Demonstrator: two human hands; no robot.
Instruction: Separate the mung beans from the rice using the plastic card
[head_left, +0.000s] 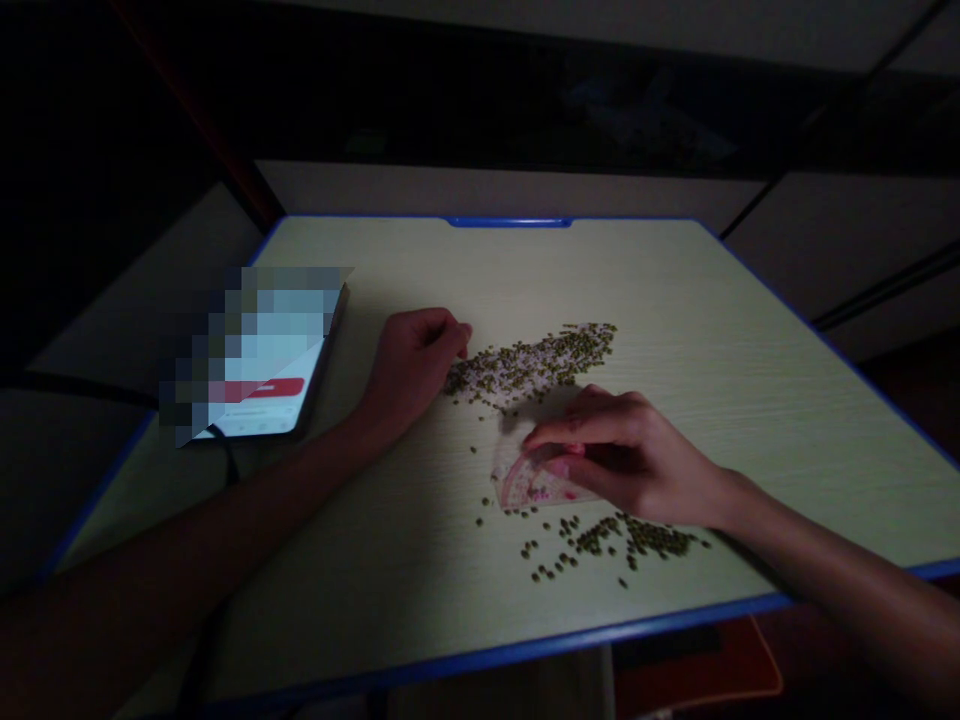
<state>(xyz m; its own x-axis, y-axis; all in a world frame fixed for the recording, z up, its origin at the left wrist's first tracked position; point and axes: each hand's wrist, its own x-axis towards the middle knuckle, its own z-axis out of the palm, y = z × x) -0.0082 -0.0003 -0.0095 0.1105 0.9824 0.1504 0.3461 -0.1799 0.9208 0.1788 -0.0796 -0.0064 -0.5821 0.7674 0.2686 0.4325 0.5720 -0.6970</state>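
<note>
A long pile of green mung beans mixed with pale grains (532,365) lies across the middle of the table. My left hand (424,355) rests at its left end with the fingers curled in; whatever they may hold is hidden. My right hand (630,455) has its thumb and fingers closed on a clear plastic protractor (517,485) with pink markings, held at the table just in front of the pile. Part of the protractor is covered by the hand. Nearer the front edge, below the right hand, sits a looser group of mung beans (600,535).
The pale wood-grain table (360,600) has a blue edge. A lit phone or tablet (262,410), partly pixelated, stands at the left with a dark cable (229,455) near it. Stray beans are scattered between the two groups. The surroundings are dark.
</note>
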